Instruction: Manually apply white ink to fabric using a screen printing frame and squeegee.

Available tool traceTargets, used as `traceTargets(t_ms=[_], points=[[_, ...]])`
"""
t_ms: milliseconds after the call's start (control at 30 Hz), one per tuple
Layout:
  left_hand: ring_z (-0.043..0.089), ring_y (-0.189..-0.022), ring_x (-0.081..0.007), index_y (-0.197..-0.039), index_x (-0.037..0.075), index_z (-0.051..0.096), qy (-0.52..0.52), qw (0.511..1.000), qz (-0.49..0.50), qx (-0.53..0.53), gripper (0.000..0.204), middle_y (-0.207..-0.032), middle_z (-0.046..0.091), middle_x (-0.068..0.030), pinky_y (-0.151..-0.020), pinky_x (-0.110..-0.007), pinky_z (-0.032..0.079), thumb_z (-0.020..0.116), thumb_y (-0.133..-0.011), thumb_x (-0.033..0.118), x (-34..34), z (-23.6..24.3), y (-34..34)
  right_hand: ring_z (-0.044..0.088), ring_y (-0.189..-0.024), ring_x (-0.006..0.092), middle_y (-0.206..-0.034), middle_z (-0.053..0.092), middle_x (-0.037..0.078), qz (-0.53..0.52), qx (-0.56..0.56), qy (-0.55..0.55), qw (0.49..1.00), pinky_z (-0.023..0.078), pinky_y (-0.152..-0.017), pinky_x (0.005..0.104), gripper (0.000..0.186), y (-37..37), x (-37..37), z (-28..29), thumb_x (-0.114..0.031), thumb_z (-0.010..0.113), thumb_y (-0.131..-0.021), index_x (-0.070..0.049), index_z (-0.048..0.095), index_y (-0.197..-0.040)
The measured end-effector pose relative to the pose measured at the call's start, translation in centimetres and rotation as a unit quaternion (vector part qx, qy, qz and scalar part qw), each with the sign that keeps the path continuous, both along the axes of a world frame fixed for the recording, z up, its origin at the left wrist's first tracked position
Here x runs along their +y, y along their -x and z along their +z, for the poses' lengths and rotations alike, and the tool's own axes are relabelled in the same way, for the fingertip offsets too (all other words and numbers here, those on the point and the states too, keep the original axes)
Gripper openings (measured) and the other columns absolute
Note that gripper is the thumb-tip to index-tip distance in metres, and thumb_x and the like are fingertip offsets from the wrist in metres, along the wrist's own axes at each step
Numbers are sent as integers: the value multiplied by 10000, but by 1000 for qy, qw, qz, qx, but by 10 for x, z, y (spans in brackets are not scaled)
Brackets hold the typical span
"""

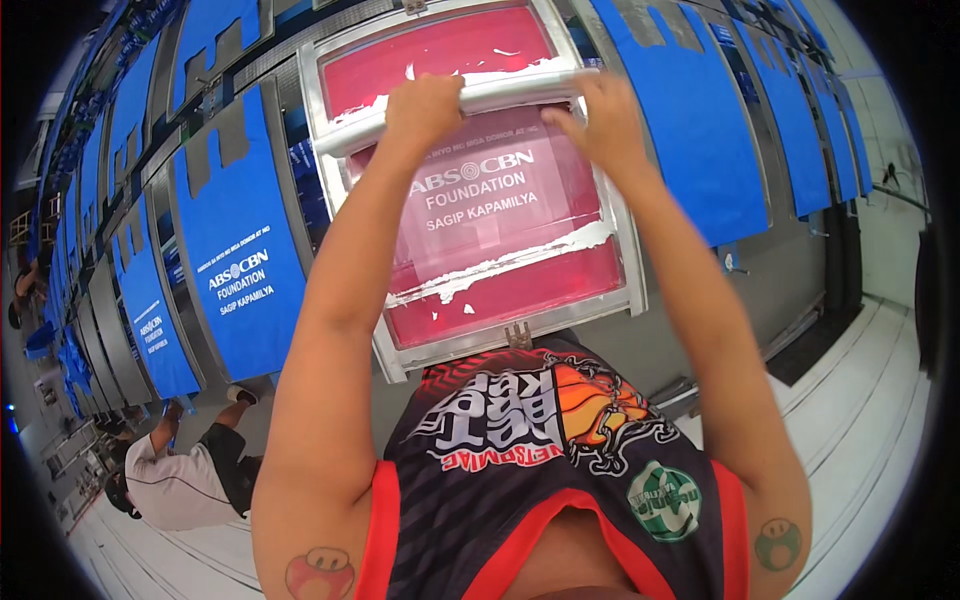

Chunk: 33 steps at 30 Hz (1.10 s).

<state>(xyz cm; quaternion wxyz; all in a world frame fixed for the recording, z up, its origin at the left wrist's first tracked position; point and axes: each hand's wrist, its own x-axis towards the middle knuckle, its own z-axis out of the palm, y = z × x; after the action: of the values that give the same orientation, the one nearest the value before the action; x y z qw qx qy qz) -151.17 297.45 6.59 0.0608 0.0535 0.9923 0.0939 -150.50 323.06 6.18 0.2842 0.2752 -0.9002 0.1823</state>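
At the far left we see rows of blue bags (pixel 255 185) lying flat on grey boards (pixel 288 150), the nearest of them bearing white print, and below these, on the pale floor (pixel 110 550), a co-worker in a white shirt (pixel 190 485) bends toward the row. Moving right, we come to the left hand (pixel 425 112), whose fingers are curled closed around the left part of a silver squeegee bar (pixel 515 92), the wrist on the near side of it. The squeegee lies across the upper part of a metal-framed printing screen (pixel 628 250), slanting slightly so that its right end sits farther from the body. Inside the frame we see red mesh (pixel 450 318) with a paler panel of white lettering just below the bar; one ragged streak of white ink (pixel 500 265) crosses the mesh under that panel, and another runs along the bar's far side. The near edge of the frame, with a small metal clip (pixel 518 336) on it, lies just beside a dark jersey with red trim (pixel 500 420). At the bar's right end we find the right hand (pixel 605 115), its fingers over the bar and its thumb on the near side; it is blurred, so we cannot tell how far those fingers close. Farther right, more blue bags (pixel 690 140) lie in line beside the screen, and a pale wall (pixel 890 250) rises past them.
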Motion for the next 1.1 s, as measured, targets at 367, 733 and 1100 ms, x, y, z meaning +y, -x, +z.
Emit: traceTargets(t_ms=[367,733,1100], points=[[647,-911,-329,-990,133,707,-15,999,-17,27,399,-936,694,-136,-802,-421,505,793,-665,347,-11,9,22,687,-755,245,-811,703,168,-10,-804,174,568,510,-710,337,387,-298,25,-74,-364,653,-854,19,690,-901],[653,-933,-305,-1035,175,702,52,998,-9,20,380,-972,697,-99,-806,-437,512,750,-703,356,-2,1,12,670,-636,166,-739,706,101,-36,-709,224,667,520,-634,300,235,-306,22,-40,-202,597,-881,6,705,-871],[635,-760,-323,-937,128,665,-29,985,7,169,247,-856,640,-114,-651,-437,519,556,-730,49,86,-42,-222,646,-606,103,-732,709,73,-43,-731,237,639,517,-613,264,217,-302,26,-51,-176,628,-857,16,717,-905]])
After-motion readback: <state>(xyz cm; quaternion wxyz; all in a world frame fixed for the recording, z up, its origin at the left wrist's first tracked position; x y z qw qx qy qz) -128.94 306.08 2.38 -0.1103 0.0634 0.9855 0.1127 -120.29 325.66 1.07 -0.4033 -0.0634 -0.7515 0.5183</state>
